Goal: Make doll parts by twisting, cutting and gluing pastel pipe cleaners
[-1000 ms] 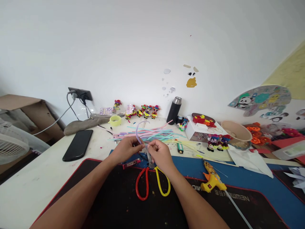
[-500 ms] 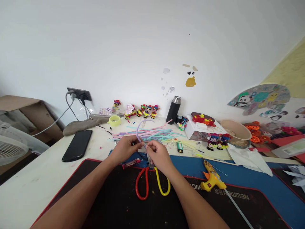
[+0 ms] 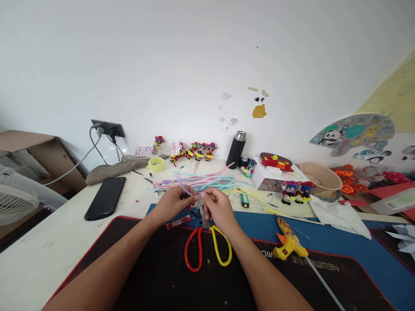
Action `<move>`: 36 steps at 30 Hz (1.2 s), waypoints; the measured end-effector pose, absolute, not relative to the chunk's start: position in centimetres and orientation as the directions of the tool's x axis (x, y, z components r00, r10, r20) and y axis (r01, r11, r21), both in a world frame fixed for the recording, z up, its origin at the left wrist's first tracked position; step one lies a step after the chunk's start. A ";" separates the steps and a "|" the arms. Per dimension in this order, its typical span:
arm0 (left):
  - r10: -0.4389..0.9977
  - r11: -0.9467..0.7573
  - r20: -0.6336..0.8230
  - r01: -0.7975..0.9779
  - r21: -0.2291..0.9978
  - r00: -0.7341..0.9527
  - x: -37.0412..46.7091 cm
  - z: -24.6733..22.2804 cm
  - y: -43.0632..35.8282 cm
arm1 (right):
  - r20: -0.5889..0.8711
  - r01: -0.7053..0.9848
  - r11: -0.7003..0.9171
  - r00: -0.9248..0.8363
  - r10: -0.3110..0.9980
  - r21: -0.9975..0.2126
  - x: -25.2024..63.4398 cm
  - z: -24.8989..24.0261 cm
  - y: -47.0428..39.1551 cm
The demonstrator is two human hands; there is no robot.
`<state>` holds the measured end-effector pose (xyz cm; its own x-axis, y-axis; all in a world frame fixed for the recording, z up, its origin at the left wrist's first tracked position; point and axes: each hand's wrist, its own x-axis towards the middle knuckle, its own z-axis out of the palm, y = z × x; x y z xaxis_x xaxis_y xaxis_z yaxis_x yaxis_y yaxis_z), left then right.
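Note:
A lavender pipe cleaner [image 3: 183, 186] is pinched between the fingertips of my left hand [image 3: 173, 204], its free end sticking up toward the back left. My right hand [image 3: 218, 207] pinches the same pipe cleaner close beside, the two thumbs almost touching. Just below my hands lie scissors [image 3: 193, 250] with one red and one yellow handle, their blades partly hidden by my right hand. Behind my fingers spreads a pile of pastel pipe cleaners [image 3: 214, 181].
A yellow glue gun [image 3: 290, 248] lies to the right on the black mat [image 3: 152, 268]. At the left is a phone [image 3: 105, 198]. A dark thermos [image 3: 236, 150] and small pipe-cleaner figures [image 3: 201, 152] stand along the wall. Near my left hand sits a red tube [image 3: 179, 222].
The lavender pipe cleaner's long curved loop has dropped to a shorter end pointing left. My right hand has shifted slightly right; both hands still pinch.

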<state>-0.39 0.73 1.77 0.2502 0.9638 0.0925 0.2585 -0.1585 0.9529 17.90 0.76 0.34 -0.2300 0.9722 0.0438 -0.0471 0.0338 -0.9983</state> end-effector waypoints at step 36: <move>0.963 -0.205 0.116 0.379 0.902 0.244 -1.2 1.7 1.1 | 0.073 0.124 0.111 -0.275 0.958 -0.986 18.1 -0.4 0.9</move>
